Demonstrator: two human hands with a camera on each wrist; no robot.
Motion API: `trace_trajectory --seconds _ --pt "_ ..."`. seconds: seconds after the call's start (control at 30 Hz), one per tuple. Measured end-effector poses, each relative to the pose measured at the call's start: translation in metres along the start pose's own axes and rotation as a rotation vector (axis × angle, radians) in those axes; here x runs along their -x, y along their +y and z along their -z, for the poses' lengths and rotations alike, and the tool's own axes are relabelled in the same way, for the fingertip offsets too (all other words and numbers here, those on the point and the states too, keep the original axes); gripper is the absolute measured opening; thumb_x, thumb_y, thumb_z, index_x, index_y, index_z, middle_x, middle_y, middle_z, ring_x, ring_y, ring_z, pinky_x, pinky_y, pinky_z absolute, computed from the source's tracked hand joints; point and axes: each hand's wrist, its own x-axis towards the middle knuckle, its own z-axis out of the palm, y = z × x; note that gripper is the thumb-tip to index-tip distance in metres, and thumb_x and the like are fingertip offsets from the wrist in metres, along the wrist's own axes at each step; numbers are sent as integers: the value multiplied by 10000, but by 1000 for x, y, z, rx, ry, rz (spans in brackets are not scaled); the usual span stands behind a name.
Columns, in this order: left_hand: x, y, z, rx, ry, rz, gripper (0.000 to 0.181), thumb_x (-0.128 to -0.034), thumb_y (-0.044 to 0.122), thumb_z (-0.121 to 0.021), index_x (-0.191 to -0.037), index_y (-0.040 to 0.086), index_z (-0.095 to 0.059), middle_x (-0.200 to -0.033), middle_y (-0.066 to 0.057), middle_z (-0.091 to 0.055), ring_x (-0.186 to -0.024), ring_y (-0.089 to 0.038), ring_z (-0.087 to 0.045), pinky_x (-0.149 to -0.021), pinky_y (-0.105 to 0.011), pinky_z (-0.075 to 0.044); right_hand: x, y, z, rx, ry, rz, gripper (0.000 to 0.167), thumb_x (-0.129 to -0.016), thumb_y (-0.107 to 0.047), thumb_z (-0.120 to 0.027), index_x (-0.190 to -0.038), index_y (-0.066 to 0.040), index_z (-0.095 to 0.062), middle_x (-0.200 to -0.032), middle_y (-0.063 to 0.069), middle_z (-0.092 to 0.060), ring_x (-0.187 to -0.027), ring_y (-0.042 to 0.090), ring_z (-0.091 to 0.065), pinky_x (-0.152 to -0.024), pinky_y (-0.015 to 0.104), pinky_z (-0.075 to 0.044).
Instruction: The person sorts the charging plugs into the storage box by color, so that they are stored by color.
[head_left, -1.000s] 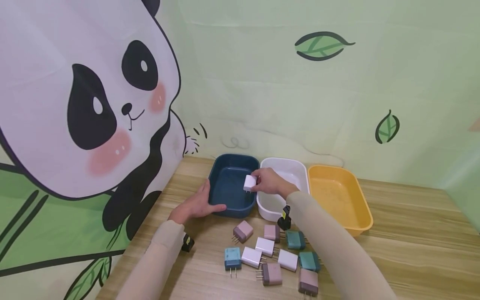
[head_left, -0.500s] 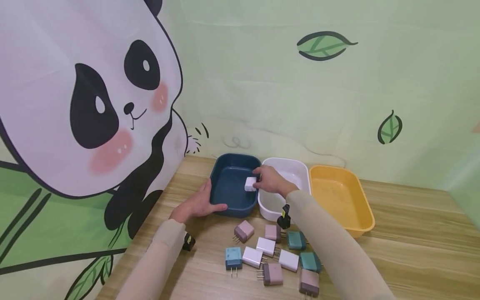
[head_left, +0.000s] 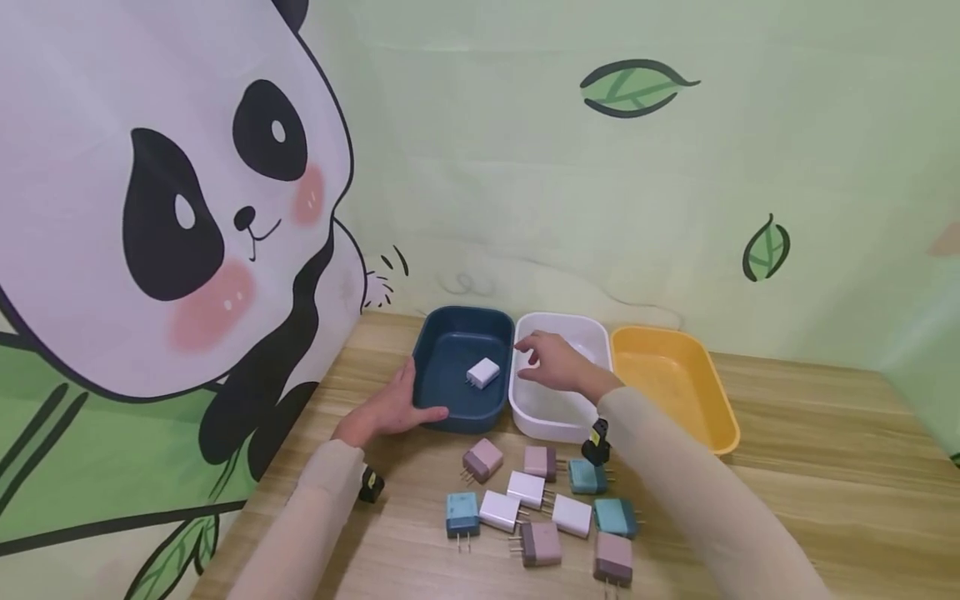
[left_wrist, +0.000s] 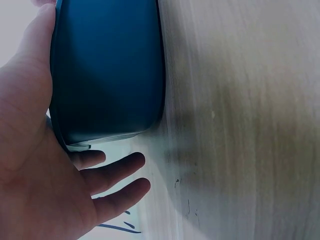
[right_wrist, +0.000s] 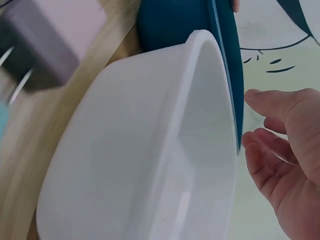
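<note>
This is an indoor corner fitted out as a small work spot; whether it belongs to a home, a school or a workshop cannot be told. Creased pale-green sheeting (head_left: 487, 150), printed with a large cartoon panda (head_left: 240, 100) on the left and outlined leaves (head_left: 633, 87) farther right, borders a wood-grain tabletop (head_left: 817, 500). Plug adapters (head_left: 542, 544) lie near, plastic trays (head_left: 663, 367) far.

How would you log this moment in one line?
left hand: touches blue tray | right hand: holds nothing, over white tray | white charger: in blue tray | other chargers: on table
</note>
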Motion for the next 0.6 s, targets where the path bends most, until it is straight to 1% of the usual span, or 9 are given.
trace_trajectory --seconds 0.17,0.27,0.43,0.5,0.6 --pt "-1 0 2 7 -3 2 1170 -805 581 -646 -1481 -7 107 -1551 -227 16 -1397 -382 -136 -1086 -529 -211 21 -4 12 1 -38 -6 414 -840 -139 -714 -1196 38 -598 -1124 177 -614 -948 271 -603 -846 358 -499" --pt "-2 0 1 4 -4 1 1171 -805 586 -643 -1481 -6 107 -1551 -224 18 -1397 -384 -135 -1085 -532 -212 36 -6 18 13 -55 -8 419 -841 -157 -718 -1201 21 -599 -1137 168 -617 -956 256 -593 -831 350 -505" --pt "-1 0 0 -1 1 0 1165 -807 586 -640 -1481 -16 95 -1548 -234 16 -1393 -395 -137 -1082 -538 -213 62 -7 25 44 -55 40 406 -843 -191 -721 -1177 12 -610 -1112 153 -631 -935 242 -591 -790 329 -510" --pt "-1 0 0 -2 0 -1 1163 -809 584 -640 -1479 -21 93 -1546 -239 15 -1393 -397 -135 -1084 -536 -209 72 -9 26 51 -61 35 405 -843 -211 -723 -1174 -2 -618 -1109 139 -635 -933 228 -589 -784 318 -509" --pt "-1 1 1 -5 -5 -4 1166 -809 584 -640 -1477 -27 96 -1544 -246 14 -1392 -401 -133 -1085 -536 -208 87 -11 28 55 -79 8 415 -840 -244 -725 -1181 -31 -622 -1103 113 -635 -936 207 -585 -769 302 -515"
